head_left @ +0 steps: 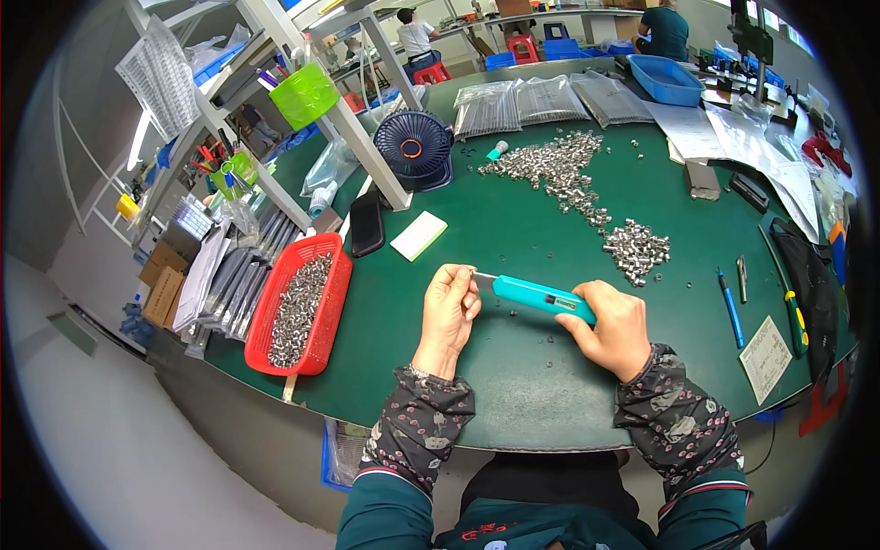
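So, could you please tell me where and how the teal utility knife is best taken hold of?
Take the teal utility knife by the rear end of its handle, probably from the right, where the right hand grips it: the handle is long and broad, and its metal blade points left, toward the left hand, so that end is better avoided.

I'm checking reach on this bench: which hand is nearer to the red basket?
Left. The left hand is to the right of the red basket; the right hand, holding the teal tool, is farther right.
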Motion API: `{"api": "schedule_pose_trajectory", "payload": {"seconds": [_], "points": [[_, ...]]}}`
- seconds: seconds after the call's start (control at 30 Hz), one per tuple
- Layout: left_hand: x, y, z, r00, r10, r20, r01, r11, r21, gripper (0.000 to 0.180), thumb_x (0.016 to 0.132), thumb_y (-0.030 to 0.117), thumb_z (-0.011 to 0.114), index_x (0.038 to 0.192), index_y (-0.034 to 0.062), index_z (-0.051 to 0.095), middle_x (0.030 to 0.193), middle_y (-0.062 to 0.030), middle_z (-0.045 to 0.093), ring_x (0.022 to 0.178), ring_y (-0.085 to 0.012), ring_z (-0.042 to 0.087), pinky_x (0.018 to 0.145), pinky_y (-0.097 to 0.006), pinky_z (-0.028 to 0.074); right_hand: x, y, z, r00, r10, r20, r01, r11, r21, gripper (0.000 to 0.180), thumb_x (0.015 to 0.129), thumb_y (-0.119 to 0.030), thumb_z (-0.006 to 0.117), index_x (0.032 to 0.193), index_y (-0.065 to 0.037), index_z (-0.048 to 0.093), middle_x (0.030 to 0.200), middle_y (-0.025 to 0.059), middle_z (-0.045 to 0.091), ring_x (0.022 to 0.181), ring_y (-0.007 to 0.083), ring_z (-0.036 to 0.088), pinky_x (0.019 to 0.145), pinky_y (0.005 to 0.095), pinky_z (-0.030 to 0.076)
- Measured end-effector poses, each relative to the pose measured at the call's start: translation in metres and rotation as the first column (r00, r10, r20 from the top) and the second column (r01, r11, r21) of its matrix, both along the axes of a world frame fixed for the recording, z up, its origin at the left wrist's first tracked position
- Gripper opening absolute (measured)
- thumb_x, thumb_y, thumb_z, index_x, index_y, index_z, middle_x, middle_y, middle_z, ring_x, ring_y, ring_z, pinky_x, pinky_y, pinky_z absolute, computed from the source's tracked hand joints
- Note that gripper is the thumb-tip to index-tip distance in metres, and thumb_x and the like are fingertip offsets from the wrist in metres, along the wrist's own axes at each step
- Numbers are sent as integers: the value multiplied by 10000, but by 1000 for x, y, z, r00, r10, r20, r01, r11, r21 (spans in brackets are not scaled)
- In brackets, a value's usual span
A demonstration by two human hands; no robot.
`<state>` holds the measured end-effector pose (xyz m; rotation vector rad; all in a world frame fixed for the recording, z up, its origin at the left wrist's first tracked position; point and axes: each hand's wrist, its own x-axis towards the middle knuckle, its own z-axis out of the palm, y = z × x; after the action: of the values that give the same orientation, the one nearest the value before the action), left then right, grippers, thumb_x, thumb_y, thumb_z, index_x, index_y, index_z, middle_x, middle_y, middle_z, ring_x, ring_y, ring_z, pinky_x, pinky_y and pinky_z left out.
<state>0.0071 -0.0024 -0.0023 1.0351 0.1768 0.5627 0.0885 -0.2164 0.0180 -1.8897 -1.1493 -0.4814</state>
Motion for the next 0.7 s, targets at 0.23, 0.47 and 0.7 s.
{"api": "schedule_pose_trajectory", "payload": {"seconds": [0.23, 0.47, 0.7], "points": [[-1, 2, -1, 999, -37, -9, 36, 995, -94, 152, 889, 194, 500, 845, 51, 529, 694, -19, 488, 515, -63, 392, 408, -167, 312, 6, -2, -1, 980, -2, -198, -4, 1000, -31, 274, 706, -281, 663, 789, -35, 572, 666, 123, 566, 576, 296, 563, 512, 373, 429], [0, 0, -1, 999, -44, -30, 42, 996, -73, 159, 888, 207, 503, 829, 62, 524, 658, 3, 484, 498, -63, 383, 398, -168, 306, 6, -3, 0, 949, 52, -310, -87, 991, -100, 285, 702, -294, 664, 789, -34, 589, 683, 132, 586, 604, 300, 577, 535, 374, 436], [-1, 1, -2, 994, -109, 3, 109, 982, -152, 175, 901, 226, 480, 831, 69, 511, 681, -9, 491, 510, -58, 398, 394, -161, 303, 6, -2, 0, 980, 16, -200, -23, 999, -30, 279, 699, -283, 669, 778, -31, 580, 667, 131, 577, 597, 296, 574, 534, 374, 433]]}}
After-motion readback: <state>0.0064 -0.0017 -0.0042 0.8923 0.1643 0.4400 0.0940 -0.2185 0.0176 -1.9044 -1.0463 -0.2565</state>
